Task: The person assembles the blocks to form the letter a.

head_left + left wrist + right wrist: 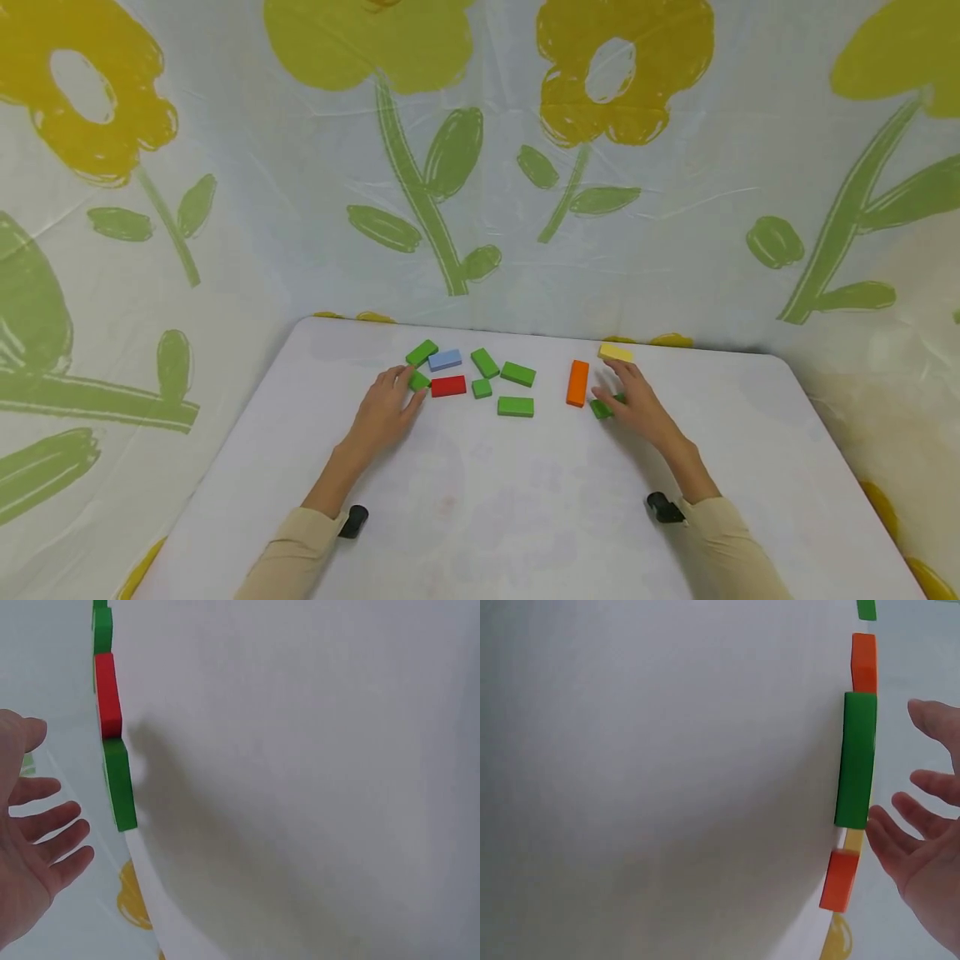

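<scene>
Beige left sleeve was at the bottom edge of our head view, left black wrist unit at its cuff. We had the left hand palm down over a part-hidden green block; fingers loosely extended and spread, gripping nothing. We couldn't tell whether they touched it. Just beyond lay a slanted green block, with a blue block right next to it. A red block sat nearer us, left end just beside the part-hidden one. Then we had a small green block, and just beyond it an angled green block. Right of those: a far-middle green block, plus a near-middle green block closer to us. After a gap, an orange block lay pointing away from us. Next, a right-side green block was partly under the right hand; fingers apart, slightly bent, holding nothing, contact unclear to us. A yellow block lay just past the fingertips. Our right wrist view showed a second orange block beyond that green one. All of it lay on the white tabletop, flower-print sheet behind.
</scene>
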A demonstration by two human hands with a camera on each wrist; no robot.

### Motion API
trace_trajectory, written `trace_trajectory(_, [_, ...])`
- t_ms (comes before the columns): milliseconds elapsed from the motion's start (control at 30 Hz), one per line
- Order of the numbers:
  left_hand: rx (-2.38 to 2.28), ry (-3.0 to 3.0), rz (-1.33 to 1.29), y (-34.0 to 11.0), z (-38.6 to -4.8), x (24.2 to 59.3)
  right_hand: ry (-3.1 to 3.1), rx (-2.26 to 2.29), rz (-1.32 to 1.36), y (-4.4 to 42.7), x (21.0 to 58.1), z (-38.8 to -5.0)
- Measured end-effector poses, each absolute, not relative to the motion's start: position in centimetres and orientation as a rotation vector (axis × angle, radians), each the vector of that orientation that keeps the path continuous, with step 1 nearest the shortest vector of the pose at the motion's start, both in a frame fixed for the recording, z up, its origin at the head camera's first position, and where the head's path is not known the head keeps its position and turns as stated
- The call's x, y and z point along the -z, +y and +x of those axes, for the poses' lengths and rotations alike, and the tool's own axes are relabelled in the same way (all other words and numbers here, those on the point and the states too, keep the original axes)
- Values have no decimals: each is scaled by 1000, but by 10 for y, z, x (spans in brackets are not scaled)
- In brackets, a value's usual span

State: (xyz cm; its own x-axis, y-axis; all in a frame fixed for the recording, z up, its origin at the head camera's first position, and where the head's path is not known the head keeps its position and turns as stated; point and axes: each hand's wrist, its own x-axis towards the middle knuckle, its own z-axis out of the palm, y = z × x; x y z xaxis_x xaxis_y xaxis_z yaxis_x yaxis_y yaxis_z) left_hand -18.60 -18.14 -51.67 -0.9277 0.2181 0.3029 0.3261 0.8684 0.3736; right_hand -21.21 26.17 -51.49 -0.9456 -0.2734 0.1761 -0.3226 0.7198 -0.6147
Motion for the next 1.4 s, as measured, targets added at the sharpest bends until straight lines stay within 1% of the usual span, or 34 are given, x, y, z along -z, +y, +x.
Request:
trace_trajectory(200, [689,-2789,-436,-170,-182,515,-2891,-1097,525,253,514,-216])
trace_trajectory(500, [736,-2824,-466,-152,-174,512,-2976,-1057,509,244,513,-223])
trace_trajectory(900, [834,-2824,-590,-129,-171,515,-3054,-1008,443,240,517,-230])
trace_trajectory(1067, [885,-2829,-620,-122,-170,516,-3105,-1048,384,238,515,-232])
trace_trajectory(1400, [914,-2873,-633,-112,-170,519,-3071,-1154,411,233,513,-238])
